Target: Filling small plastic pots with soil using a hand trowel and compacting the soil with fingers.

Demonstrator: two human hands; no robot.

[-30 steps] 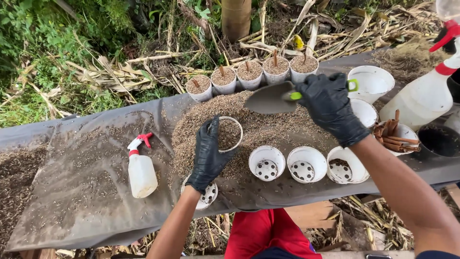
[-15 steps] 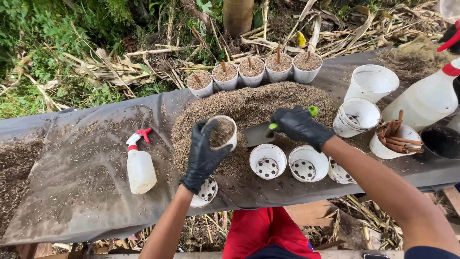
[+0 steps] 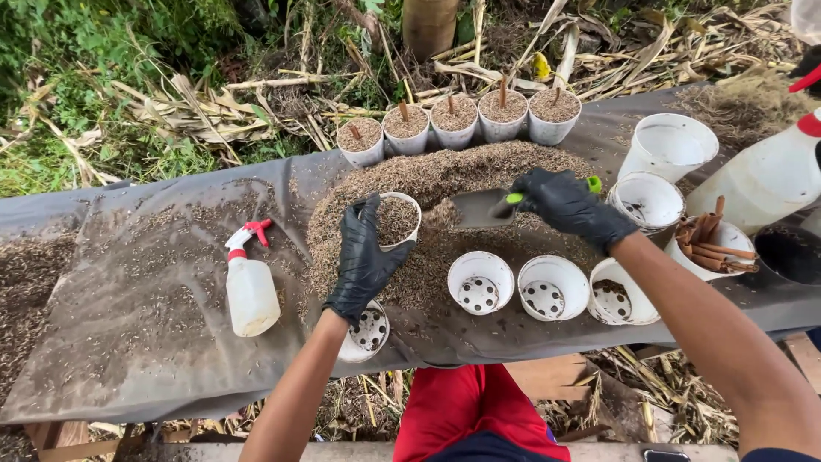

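Pot (image 3: 398, 219), small and white, partly filled with husky brown mix, sits tilted on the near slope of the big heap (image 3: 445, 214) in the middle of the grey sheet (image 3: 154, 291). Left hand (image 3: 366, 257), black-gloved, wraps closed around the pot's near side, likely steadying it with the mouth turned toward the scoop. Right hand (image 3: 569, 205), also gloved, clamps closed on the green handle of a small grey trowel (image 3: 479, 208), blade flat and just beside the pot's rim, apparently placed so mix can pass straight across.

Seen from the head camera only, so no other angle on either grip.

Around: three empty white pots (image 3: 481, 282) with holed bottoms in a row near the front edge, a fourth (image 3: 368, 332) half hidden under the left forearm. Five filled pots (image 3: 453, 121), each with a short stick, lined along the far side of the heap. Small spray bottle (image 3: 248, 287) with red trigger standing well apart on the left. Larger spray bottle (image 3: 770, 175) at the right edge, beside a pot of brown cuttings (image 3: 705, 239) and two taller empty tubs (image 3: 667, 145). Nothing between trowel and pot mouth; nearest clutter is the empty row just below the trowel.
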